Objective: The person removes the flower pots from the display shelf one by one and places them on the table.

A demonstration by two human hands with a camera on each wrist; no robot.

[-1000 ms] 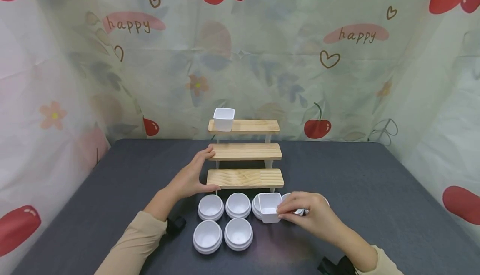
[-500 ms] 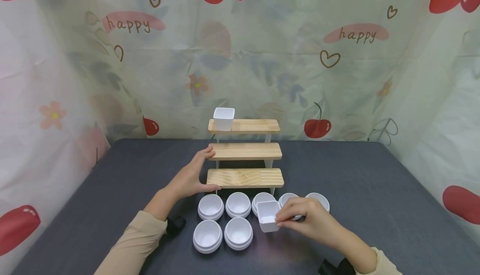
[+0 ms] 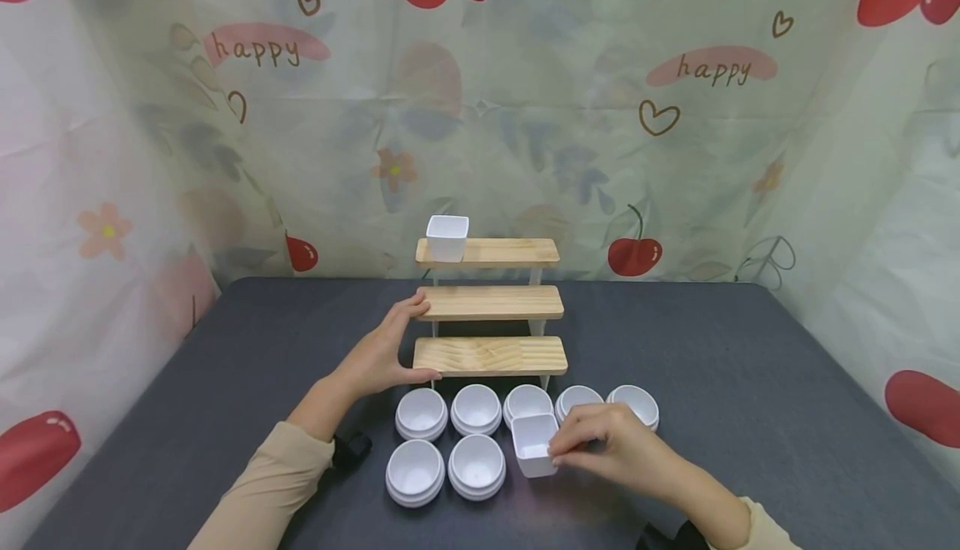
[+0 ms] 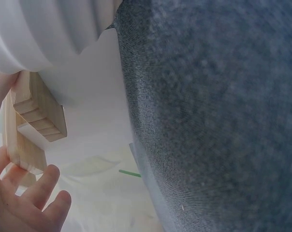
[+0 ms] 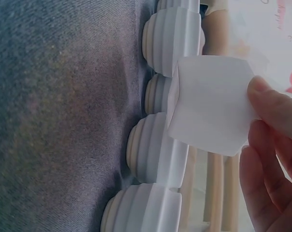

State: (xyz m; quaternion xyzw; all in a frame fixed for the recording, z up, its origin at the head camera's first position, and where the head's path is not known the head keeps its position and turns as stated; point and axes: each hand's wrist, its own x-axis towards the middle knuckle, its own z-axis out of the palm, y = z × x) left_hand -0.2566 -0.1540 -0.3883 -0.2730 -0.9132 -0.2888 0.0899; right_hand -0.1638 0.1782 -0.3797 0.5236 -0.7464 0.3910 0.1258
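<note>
In the head view, my right hand (image 3: pixel 618 442) pinches a white square cup (image 3: pixel 533 445) by its right side, thumb and fingers at the wall. The cup hangs in front of the round white bowls, its opening tilted toward me. In the right wrist view, the cup (image 5: pixel 211 104) shows its smooth outer side, clear of the grey cloth. My left hand (image 3: pixel 378 354) spans the left end of a three-tier wooden display stand (image 3: pixel 491 356). Its thumb touches the lowest board and its fingers touch the middle one; two fingertips (image 4: pixel 56 205) stay free of the boards.
A second square cup (image 3: pixel 447 239) stands at the left of the top board. Several stacked round bowls (image 3: pixel 477 410) line up before the stand, with two more stacks (image 3: pixel 416 473) nearer me. A printed curtain (image 3: pixel 480 142) backs the grey table (image 3: pixel 720 367).
My right hand has brought the square cup slightly toward me and down, uncovering the bowls behind it. The left hand stays in place on the stand.
</note>
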